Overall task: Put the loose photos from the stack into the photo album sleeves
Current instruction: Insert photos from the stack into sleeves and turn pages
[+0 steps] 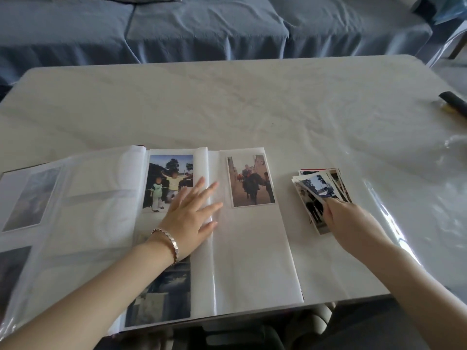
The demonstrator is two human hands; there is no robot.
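While the left hand (189,215) lies flat, fingers straight and spread, pressing the album (252,248) page at the spine, the right hand (353,223) curls its fingers round the near edge of the photo stack (316,188) on the table (227,102), just right of the album. Sleeved horse photo (250,181) sits between both hands; kids photo (166,178) partly under the left fingertips

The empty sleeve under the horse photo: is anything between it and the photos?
Nothing visible. Only bare white table lies between the fanned stack of loose photos and that clear sleeve; the left hand rests beside it.
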